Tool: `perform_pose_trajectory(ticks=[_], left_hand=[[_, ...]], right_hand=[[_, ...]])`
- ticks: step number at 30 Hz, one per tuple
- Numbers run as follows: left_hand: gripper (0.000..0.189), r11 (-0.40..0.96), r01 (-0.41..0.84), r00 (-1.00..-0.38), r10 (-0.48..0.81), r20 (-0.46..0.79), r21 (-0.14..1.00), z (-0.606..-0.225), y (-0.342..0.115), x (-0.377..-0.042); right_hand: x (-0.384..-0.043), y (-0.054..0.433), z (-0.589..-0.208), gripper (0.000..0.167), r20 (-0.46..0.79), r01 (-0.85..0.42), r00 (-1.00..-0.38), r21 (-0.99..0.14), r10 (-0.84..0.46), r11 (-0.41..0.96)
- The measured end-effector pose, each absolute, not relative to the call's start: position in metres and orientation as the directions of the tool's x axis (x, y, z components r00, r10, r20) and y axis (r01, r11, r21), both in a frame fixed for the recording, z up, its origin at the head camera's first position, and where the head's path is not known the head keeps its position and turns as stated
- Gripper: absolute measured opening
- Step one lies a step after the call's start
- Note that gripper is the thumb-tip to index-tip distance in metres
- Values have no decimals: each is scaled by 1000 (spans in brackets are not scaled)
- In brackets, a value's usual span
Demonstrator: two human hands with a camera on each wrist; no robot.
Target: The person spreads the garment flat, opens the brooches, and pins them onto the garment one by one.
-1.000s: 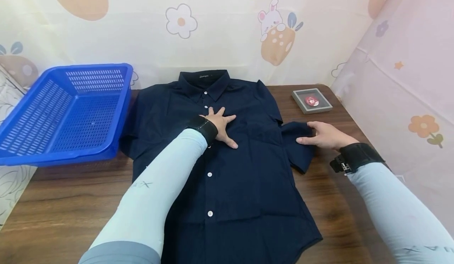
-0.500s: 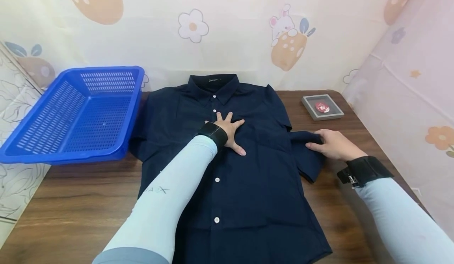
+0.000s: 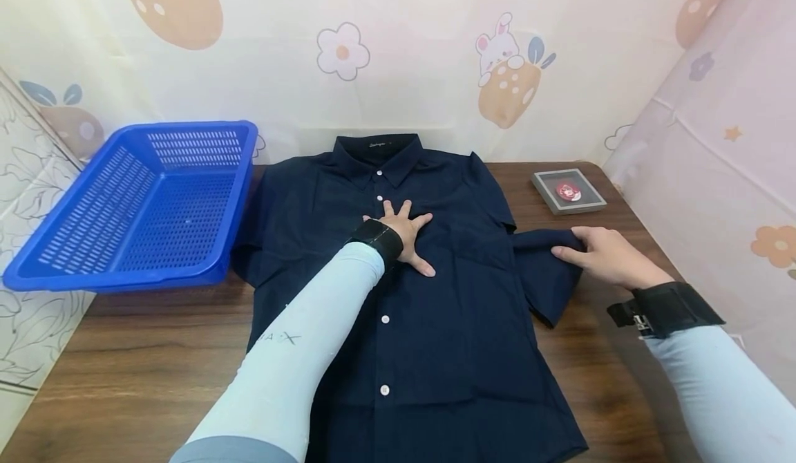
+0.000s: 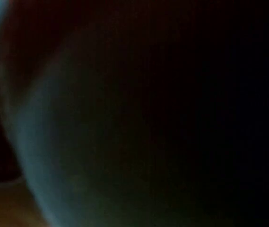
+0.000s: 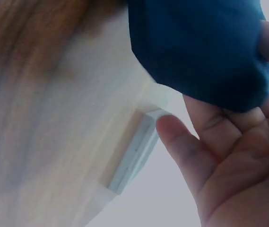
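Observation:
A dark navy short-sleeved shirt (image 3: pixel 448 325) with white buttons lies front up on the wooden table, its collar toward the wall. My left hand (image 3: pixel 405 233) rests on its chest just below the collar, fingers spread flat. At the shirt's right side, my right hand (image 3: pixel 606 254) pinches the outer edge of the sleeve (image 3: pixel 544 266). In the right wrist view, the sleeve cloth (image 5: pixel 200 52) hangs between the thumb and fingers of my right hand (image 5: pixel 238 161). The left wrist view is too dark and blurred to show the left hand.
A blue plastic basket (image 3: pixel 233 242) stands at the left, close beside the shirt's other sleeve. A small grey framed box (image 3: pixel 569 207) with a red round piece sits at the back right of the wooden table (image 3: pixel 155 366). Patterned cloth walls (image 3: pixel 423 90) border the back and right.
The head view has shifted, so everything sits further right and slightly lower. My right hand has drawn the sleeve edge a little outward to the right. My left hand stays on the chest.

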State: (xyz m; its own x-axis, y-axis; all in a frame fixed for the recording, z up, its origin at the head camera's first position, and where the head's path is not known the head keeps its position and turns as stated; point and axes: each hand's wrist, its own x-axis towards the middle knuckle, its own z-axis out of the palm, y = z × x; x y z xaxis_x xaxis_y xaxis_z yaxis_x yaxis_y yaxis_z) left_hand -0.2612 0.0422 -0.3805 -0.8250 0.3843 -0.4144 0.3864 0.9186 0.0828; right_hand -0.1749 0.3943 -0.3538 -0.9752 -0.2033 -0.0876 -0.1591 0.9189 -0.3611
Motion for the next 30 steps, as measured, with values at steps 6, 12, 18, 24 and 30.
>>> perform_pose_trajectory(ticks=[6,12,18,24,30], left_hand=[[122,919,385,-836,385,-391,81,-382,42,-261],[124,917,391,-831,387,-398,76,-382,41,-262],[123,916,394,-829,389,-402,74,-382,42,-262],[127,918,388,-833,387,-395,81,-394,45,-271],[131,919,382,-824,384,-416,91,-396,45,-277]], right_hand=[[-167,395,-335,40,8,-183,-982,-330,-191,926],[-161,399,-316,30,78,-141,-990,-379,-120,914],[-154,407,-295,24,141,-135,-986,-402,-85,906],[-151,420,-276,21,158,-104,-986,-380,-46,919],[-150,433,-257,26,160,-50,-987,-323,3,945]])
